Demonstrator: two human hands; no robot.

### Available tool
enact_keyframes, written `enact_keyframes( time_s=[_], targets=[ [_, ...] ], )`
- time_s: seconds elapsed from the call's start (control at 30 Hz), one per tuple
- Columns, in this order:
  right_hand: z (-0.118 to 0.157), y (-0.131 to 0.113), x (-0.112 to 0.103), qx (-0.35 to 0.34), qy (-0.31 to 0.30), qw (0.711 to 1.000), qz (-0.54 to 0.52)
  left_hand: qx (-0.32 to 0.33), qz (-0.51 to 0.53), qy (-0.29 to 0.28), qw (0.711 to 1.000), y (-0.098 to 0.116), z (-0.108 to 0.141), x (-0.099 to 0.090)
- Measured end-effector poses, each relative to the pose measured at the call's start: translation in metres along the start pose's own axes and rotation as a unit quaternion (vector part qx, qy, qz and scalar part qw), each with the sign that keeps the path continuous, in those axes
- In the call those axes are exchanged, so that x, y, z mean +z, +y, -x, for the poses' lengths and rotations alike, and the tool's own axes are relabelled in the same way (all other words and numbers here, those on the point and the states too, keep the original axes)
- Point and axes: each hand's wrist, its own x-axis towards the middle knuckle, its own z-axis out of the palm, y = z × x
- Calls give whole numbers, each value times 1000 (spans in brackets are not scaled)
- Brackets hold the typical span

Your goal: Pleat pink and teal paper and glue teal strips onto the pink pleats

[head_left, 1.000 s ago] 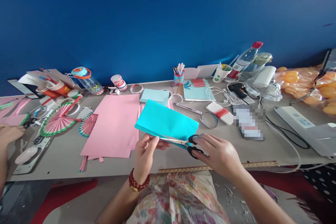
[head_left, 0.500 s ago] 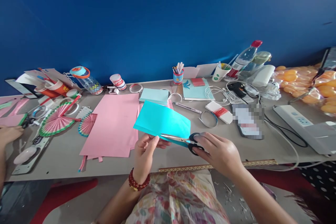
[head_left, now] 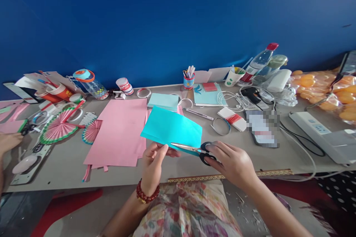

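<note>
My left hand [head_left: 155, 157], with a red bead bracelet at the wrist, pinches the near edge of a bright turquoise sheet of paper [head_left: 172, 124]. Its thumb lies on top and the other fingers are underneath. My right hand [head_left: 233, 161] is closed round the black handles of a pair of scissors [head_left: 191, 148]. The blades point left along the paper's near edge, their tip close to my left thumb. A narrow turquoise edge shows below the blades. Large pink sheets [head_left: 119, 133] lie on the table to the left of my left hand.
Pleated paper fans [head_left: 59, 127], a power strip [head_left: 30, 168] and another person's hand [head_left: 9, 142] are at the left. Behind the paper stand a pen cup [head_left: 188, 80] and light-blue sheets [head_left: 163, 101]. To the right lie a phone [head_left: 263, 129] and a socket block [head_left: 318, 127].
Both hands, the paper and the scissors keep almost the same place. The view has shifted very slightly, so things at the left sit a little further left.
</note>
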Motion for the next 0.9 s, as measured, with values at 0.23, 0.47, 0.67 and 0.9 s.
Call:
enact_keyframes(
  time_s=[0.23,0.47,0.67,0.9],
  targets=[
    [0,0,0,-4,1,1000,9,4,-7,2,1000,1,1,0],
    [1,2,1,21,3,1000,-14,9,-10,12,1000,-1,1,0],
    [-2,0,-4,61,-13,990,-123,11,-16,-7,1000,1,0,0],
    [-7,-5,-3,50,-40,989,-132,30,-67,-23,997,4,1,0]
  ],
)
